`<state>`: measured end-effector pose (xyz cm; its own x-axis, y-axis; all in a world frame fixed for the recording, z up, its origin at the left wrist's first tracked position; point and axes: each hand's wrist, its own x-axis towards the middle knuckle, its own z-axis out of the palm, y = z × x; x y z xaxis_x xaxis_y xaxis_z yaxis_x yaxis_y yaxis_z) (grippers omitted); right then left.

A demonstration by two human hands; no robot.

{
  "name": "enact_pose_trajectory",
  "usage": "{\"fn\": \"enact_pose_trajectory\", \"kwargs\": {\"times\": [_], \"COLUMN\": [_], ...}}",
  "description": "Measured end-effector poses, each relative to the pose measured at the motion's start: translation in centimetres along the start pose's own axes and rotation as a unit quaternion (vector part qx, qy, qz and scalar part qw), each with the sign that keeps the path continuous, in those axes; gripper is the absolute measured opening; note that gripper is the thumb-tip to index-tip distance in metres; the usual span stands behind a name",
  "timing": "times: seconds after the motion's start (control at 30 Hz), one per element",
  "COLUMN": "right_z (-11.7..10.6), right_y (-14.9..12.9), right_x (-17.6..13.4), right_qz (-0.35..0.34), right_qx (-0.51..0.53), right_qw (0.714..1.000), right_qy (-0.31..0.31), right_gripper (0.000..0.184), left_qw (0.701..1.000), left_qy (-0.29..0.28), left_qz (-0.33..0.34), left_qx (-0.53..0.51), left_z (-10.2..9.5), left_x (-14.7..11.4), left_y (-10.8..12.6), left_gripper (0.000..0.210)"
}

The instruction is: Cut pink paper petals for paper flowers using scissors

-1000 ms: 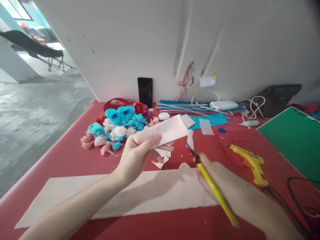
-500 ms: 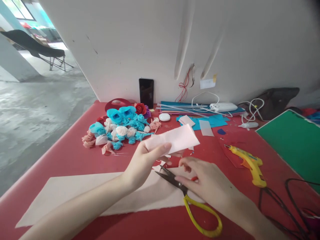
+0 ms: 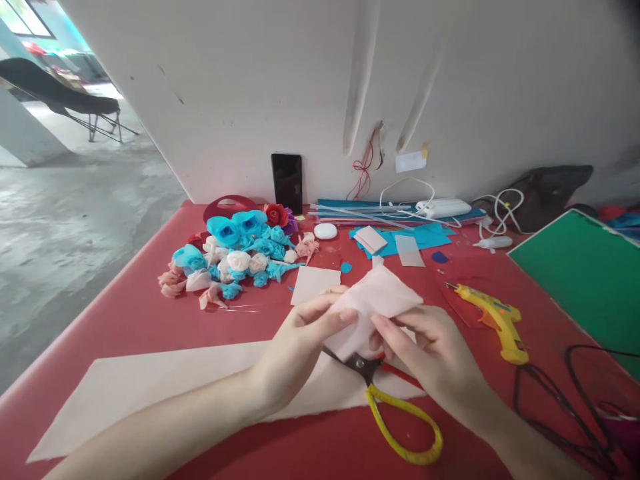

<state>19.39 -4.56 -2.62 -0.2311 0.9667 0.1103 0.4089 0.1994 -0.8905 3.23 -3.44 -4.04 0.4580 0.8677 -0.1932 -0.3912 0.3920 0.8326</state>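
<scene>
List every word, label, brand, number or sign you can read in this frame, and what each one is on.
No readable text anywhere.
Yellow glue gun: small marks, too blurred to read.
White slip taped to the wall: any writing is too faint to make out.
Phone: dark screen, no lettering seen.
Pale pink sheet: no print visible.

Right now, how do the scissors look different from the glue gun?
The scissors have dark blades and a looped yellow handle; the glue gun has a thick yellow body and an orange trigger. The scissors lie partly over the long pale sheet; the glue gun lies on the red table. Both have yellow parts.
</scene>
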Motion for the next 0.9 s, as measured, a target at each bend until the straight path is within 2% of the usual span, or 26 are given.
{"fn": "enact_pose_trajectory", "kwargs": {"times": [0.1, 0.17, 0.23, 0.37, 0.6, 0.77, 0.9], "right_z": [-1.1, -1.6, -1.8, -1.8, -1.2, -0.4, -0.1], "right_y": [-0.1, 0.0, 0.1, 0.1, 0.2, 0.7, 1.0], "right_x": [0.3, 0.5, 0.8, 0.9, 0.6, 0.3, -0.1], "right_qz": [0.075, 0.103, 0.114, 0.125, 0.120, 0.123, 0.074], "right_qx": [0.081, 0.112, 0.125, 0.147, 0.214, 0.341, 0.403], "right_qw": [0.991, 0.982, 0.977, 0.971, 0.965, 0.929, 0.909], "right_qy": [-0.072, -0.114, -0.130, -0.142, -0.096, -0.078, -0.080], "right_gripper": [0.027, 0.024, 0.024, 0.019, 0.018, 0.020, 0.012], "left_qw": [0.999, 0.995, 0.988, 0.983, 0.985, 0.987, 0.986], "left_qy": [-0.008, -0.035, -0.054, -0.028, -0.006, -0.018, -0.045], "left_qz": [0.001, 0.002, 0.008, 0.021, 0.045, 0.092, 0.108], "left_qx": [0.047, 0.097, 0.145, 0.181, 0.168, 0.128, 0.118], "left_z": [-0.5, -0.6, -0.5, -0.2, -0.7, -1.4, -1.5], "left_x": [0.1, 0.2, 0.3, 0.3, 0.2, 0.2, 0.0], "left_y": [0.5, 1.1, 1.5, 1.8, 1.3, 0.7, 0.7], "left_gripper": [0.012, 0.012, 0.010, 0.020, 0.015, 0.015, 0.016]}}
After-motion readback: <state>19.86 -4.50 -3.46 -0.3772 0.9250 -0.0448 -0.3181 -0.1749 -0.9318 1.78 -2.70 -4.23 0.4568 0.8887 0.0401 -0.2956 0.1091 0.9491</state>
